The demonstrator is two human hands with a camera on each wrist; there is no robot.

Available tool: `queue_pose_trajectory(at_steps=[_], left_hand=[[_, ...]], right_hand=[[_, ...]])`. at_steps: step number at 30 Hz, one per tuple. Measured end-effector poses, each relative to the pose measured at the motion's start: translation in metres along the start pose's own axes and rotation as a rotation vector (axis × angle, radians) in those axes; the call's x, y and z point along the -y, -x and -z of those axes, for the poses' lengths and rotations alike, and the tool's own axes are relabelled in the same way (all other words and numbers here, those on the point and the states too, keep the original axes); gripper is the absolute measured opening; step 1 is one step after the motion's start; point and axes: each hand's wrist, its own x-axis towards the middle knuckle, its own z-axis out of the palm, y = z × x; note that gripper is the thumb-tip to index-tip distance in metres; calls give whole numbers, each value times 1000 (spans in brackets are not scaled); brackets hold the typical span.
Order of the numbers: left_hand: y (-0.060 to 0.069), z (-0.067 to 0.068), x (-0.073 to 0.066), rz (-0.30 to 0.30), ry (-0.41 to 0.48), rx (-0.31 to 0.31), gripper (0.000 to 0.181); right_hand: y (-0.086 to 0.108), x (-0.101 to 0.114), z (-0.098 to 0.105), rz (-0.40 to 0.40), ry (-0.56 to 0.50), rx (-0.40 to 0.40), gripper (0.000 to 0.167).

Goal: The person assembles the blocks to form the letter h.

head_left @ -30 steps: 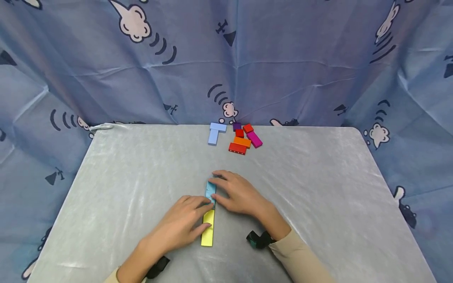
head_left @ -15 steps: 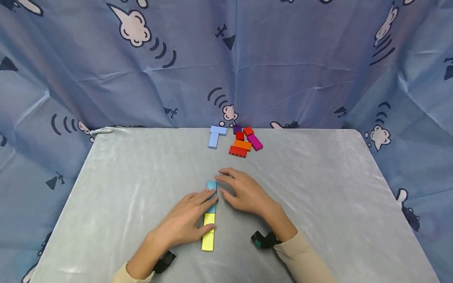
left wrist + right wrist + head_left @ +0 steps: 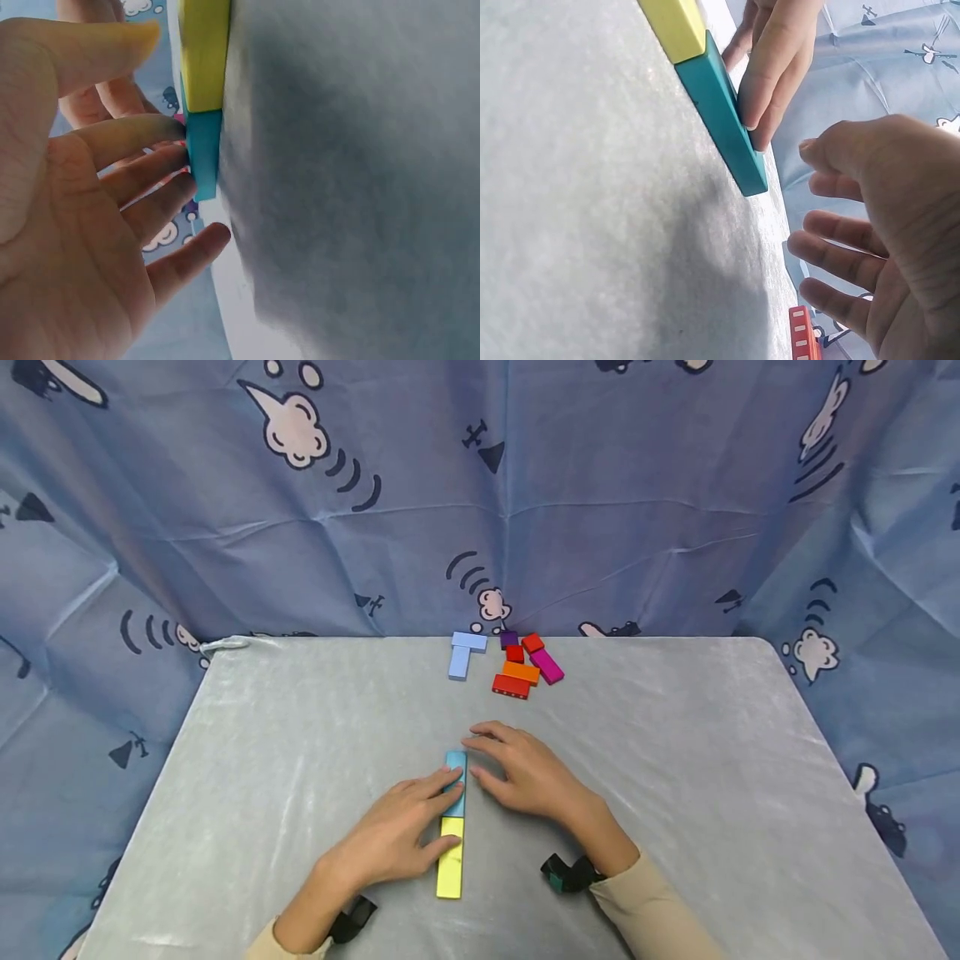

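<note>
A light blue block (image 3: pixel 456 760) and a yellow block (image 3: pixel 449 878) lie end to end on the table, the blue one farther away. My left hand (image 3: pixel 397 831) rests its straight fingertips on top of the blue block, and its thumb reaches over the yellow one. In the left wrist view, the left hand's fingers (image 3: pixel 150 171) look spread and nearly straight against the blue block (image 3: pixel 204 157). Just right of the blue block hovers my right hand (image 3: pixel 536 775), fingers loosely bent around nothing. The right wrist view shows a gap between the right hand (image 3: pixel 900 225) and the blue block (image 3: pixel 724 124).
Toward the back edge lie two pale blue blocks (image 3: pixel 459 662) in a T shape. Beside them is a cluster: a dark purple block (image 3: pixel 509 640), small red blocks (image 3: pixel 514 653), a magenta block (image 3: pixel 547 667), an orange block (image 3: pixel 521 672) and a longer red block (image 3: pixel 511 686). A patterned curtain (image 3: pixel 420 527) hangs behind.
My right hand has come off the blue block and drawn back to the right. My left fingers have moved forward onto the blue block. The head view has shifted slightly.
</note>
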Motion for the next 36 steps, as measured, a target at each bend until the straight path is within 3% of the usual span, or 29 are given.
queue_pose_trajectory(at_steps=[7,15,24,36], left_hand=[[1,1,4,15,39,30,72],[2,2,6,17,16,12,73],[0,0,3,21,29,30,72],[1,-1,2,3,25,-3,72]], right_hand=[[-2,-1,0,-5,-21,0,43],[-7,0,-3,17,-47,12,42],[-11,-10,-5,-47,-84,-22,46],[-40,-31,5,-34,-90,-48,54]])
